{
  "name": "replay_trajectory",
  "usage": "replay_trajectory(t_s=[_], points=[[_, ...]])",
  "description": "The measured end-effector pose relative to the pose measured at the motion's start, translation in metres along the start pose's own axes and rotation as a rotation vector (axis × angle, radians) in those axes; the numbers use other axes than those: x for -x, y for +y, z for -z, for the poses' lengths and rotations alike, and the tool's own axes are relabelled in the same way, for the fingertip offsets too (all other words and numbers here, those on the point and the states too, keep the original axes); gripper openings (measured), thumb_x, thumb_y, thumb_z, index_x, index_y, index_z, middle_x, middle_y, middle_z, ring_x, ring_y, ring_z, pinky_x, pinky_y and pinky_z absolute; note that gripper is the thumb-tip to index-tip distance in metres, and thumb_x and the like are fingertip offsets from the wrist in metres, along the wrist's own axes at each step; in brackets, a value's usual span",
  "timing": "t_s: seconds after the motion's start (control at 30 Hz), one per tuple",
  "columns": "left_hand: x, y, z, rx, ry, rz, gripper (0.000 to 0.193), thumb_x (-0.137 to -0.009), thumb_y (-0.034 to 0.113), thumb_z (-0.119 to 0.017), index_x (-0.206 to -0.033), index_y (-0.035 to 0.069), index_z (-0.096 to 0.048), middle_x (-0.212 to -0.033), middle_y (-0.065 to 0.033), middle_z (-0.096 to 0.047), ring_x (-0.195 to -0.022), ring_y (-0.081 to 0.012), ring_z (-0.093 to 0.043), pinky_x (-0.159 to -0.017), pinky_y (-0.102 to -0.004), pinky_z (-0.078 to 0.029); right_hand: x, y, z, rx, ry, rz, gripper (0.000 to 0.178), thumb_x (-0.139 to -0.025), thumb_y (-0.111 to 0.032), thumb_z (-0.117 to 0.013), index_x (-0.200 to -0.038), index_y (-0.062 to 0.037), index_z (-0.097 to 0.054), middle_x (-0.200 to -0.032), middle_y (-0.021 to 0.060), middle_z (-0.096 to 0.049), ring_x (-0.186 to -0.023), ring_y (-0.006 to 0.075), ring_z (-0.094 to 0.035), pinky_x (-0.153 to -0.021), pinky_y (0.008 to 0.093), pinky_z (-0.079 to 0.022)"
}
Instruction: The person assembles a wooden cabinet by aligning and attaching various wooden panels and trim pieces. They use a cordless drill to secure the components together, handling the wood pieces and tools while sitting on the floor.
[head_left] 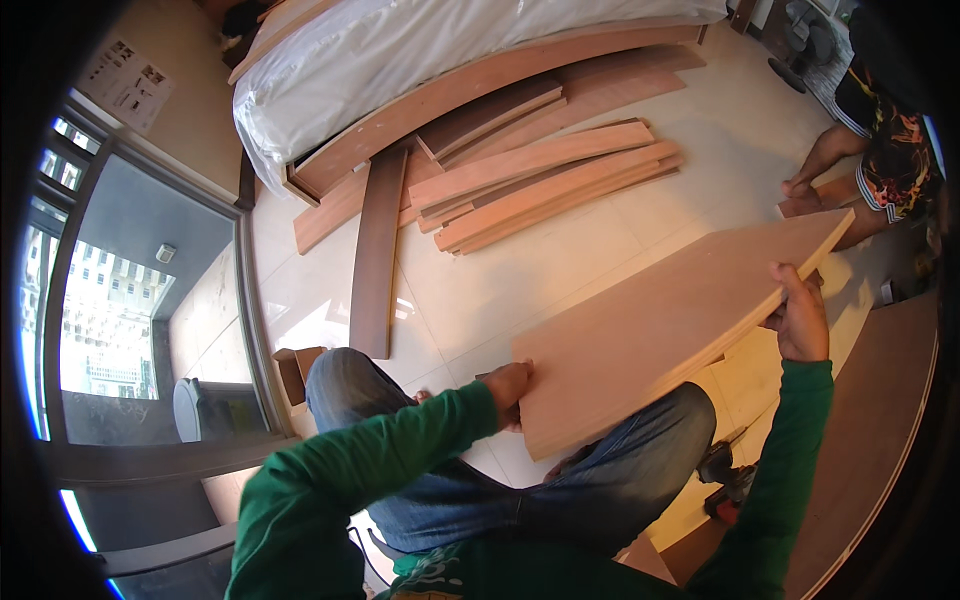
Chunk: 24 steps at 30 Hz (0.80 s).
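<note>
A broad light-brown plywood panel (660, 320) is held up, slanting, over my lap and right knee. My left hand (508, 390) grips its left end, the thumb on the upper face and the fingers hidden underneath. Toward the far right end, my right hand (798, 315) is closed around the panel's near edge, thumb on top. Both forearms wear green sleeves. Below the panel's right part, beside my right thigh, lies a dark power drill (728, 480), partly hidden by my sleeve.
Several wooden planks (550, 190) are stacked on the tiled floor before a plastic-covered bed (440, 70). One dark plank (378, 260) points toward my left knee. Another person's leg (830, 160) is at the right, beyond the panel. A large brown board (870, 430) lies right; a glass door (150, 290) stands left.
</note>
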<state>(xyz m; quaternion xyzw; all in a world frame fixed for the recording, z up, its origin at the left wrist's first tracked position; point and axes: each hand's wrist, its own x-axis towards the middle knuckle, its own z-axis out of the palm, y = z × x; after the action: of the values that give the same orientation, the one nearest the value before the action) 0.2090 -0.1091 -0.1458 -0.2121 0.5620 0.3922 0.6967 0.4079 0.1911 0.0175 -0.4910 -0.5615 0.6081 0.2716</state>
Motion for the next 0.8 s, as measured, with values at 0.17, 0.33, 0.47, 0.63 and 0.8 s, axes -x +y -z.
replay_trajectory(t_s=[0.17,0.33,0.47,0.63,0.8], points=[[0.087,0.112,0.007,-1.416,0.164,0.043,0.080,-0.087,0.077,-0.043,-0.102,0.003,-0.069,-0.088,-0.0116,-0.072,-0.068,-0.0194,-0.068,-0.060,-0.0311,-0.058,-0.035,-0.010,-0.002,0.100,0.013,-0.041,0.035,-0.087,-0.038,-0.066,-0.096,-0.0045,-0.063,-0.082,0.0063,-0.066,-0.064,0.0138,-0.064,-0.055,0.0270,-0.055],[0.056,0.242,0.115,-1.535,0.664,-0.951,0.073,-0.073,0.057,-0.079,-0.118,0.004,-0.058,-0.103,-0.0192,-0.068,-0.097,-0.0341,-0.066,-0.091,-0.0422,-0.051,-0.047,-0.021,-0.021,0.193,0.122,-0.033,0.044,-0.087,-0.041,-0.065,-0.103,0.0004,-0.061,-0.088,0.0109,-0.066,-0.070,0.0195,-0.067,-0.058,0.0306,-0.057],[-0.006,0.312,0.169,-1.471,0.915,-0.943,0.095,-0.061,0.053,-0.087,-0.133,0.004,-0.048,-0.133,-0.0236,-0.051,-0.125,-0.0374,-0.050,-0.105,-0.0435,-0.042,-0.074,-0.011,-0.034,0.268,0.250,0.061,0.054,-0.087,-0.042,-0.064,-0.111,0.0059,-0.059,-0.096,0.0151,-0.066,-0.079,0.0255,-0.069,-0.063,0.0354,-0.058],[-0.108,0.388,0.167,-1.608,0.911,-1.050,0.113,-0.055,0.046,-0.092,-0.145,0.007,-0.036,-0.154,-0.0209,-0.029,-0.143,-0.0379,-0.028,-0.113,-0.0529,-0.034,-0.080,-0.011,-0.012,0.063,0.137,-0.026,0.048,-0.090,-0.031,-0.062,-0.118,0.0075,-0.057,-0.107,0.0164,-0.066,-0.089,0.0241,-0.067,-0.078,0.0341,-0.055],[-0.180,0.434,0.157,-1.668,0.813,-1.101,0.120,-0.053,0.047,-0.091,-0.149,0.012,-0.028,-0.156,-0.0169,-0.027,-0.144,-0.0370,-0.027,-0.111,-0.0625,-0.031,-0.079,-0.009,-0.033,-0.117,0.199,-0.066,0.045,-0.092,-0.030,-0.062,-0.119,0.0061,-0.058,-0.111,0.0138,-0.065,-0.095,0.0213,-0.065,-0.086,0.0318,-0.051]])
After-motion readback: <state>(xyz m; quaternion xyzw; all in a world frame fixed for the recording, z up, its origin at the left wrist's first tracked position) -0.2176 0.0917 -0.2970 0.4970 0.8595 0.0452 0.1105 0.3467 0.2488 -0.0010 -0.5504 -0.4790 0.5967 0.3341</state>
